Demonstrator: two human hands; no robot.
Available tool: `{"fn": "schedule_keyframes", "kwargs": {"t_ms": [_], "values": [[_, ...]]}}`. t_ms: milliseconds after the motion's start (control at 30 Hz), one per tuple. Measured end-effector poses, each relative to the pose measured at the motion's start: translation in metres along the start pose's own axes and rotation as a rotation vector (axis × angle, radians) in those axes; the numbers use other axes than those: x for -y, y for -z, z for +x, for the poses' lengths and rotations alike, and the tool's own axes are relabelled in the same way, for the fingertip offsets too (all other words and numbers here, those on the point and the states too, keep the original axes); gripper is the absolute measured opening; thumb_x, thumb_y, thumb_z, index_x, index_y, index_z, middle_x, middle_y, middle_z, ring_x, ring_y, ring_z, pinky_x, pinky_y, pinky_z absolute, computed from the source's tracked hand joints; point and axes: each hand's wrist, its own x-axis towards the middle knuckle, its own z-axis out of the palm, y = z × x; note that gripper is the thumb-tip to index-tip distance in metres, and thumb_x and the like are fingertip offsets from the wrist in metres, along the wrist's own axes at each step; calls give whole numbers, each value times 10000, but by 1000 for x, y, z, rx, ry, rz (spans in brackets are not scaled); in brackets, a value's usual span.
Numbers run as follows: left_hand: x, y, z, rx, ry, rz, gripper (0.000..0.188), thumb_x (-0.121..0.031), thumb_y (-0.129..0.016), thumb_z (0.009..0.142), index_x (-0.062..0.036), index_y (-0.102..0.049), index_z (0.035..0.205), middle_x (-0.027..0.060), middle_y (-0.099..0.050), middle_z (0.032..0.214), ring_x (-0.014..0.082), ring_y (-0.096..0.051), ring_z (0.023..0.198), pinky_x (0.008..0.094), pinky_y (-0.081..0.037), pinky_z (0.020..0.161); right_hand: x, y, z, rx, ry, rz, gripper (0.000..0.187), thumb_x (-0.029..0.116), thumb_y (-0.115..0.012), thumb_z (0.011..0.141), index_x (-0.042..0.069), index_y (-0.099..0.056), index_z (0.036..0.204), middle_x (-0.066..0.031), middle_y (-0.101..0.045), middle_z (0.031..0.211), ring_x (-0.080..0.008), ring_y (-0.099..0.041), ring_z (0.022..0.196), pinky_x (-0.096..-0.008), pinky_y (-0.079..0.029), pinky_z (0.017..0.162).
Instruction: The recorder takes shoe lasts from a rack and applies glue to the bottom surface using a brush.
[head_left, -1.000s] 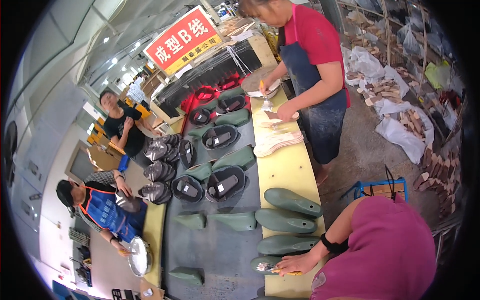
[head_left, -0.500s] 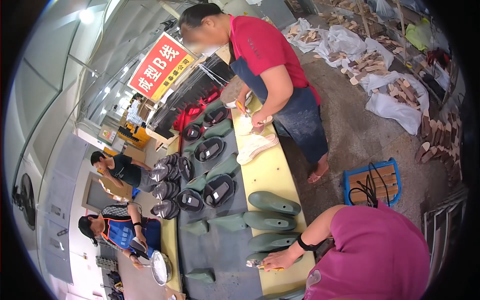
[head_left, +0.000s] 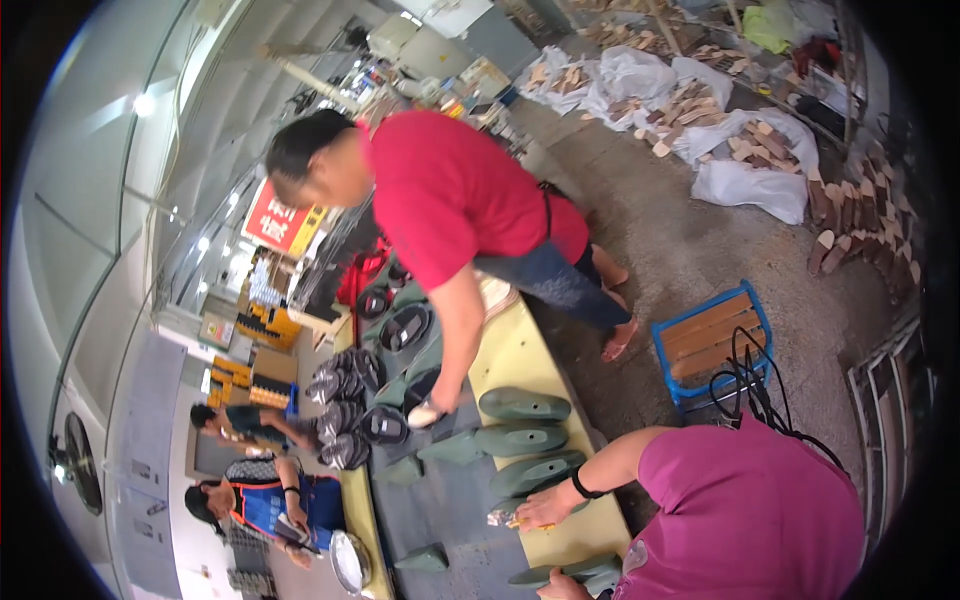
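At the yellow surface, my right hand, black band at the wrist, has its fingers pinched round a small yellowish tool, just beside the nearest green shoe last in the row. My left hand barely shows at the lower edge, against another green last, and I cannot tell its grip. The step looks like working the lasts one at a time, and the next move, I judge, calls for steadying a last while a co-worker's hand reaches in close by
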Motion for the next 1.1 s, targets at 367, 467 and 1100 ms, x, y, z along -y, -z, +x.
{"fn": "schedule_keyframes", "kwargs": {"t_ms": [367, 467, 1100], "values": [[-51, 7, 27, -59, 15, -174, 467, -371, -470, 816, 79, -586, 861, 238, -601, 781, 365, -550, 703, 454, -411, 636, 25, 0, 3, 87, 77, -223, 220, 169, -454, 800, 70, -451, 997, -136, -476, 1065, -266, -458, 1013, -407, -359, 769], [-69, -9, 19, -35, 18, -188, 458, -366, -474, 820, 76, -575, 886, 236, -594, 808, 361, -544, 729, 448, -408, 654, 21, 4, -19, -66, 138, -144, 193, 143, -436, 816, 42, -443, 980, -146, -478, 1029, -284, -457, 993, -431, -360, 763], [-117, -36, 13, 34, 103, -320, 441, -336, -500, 843, 56, -500, 1046, 219, -552, 980, 331, -508, 890, 416, -394, 768, 16, 34, -54, -229, 324, 10, 138, 129, -477, 799, 15, -461, 875, -161, -488, 844, -330, -514, 860, -393, -444, 689]]}}
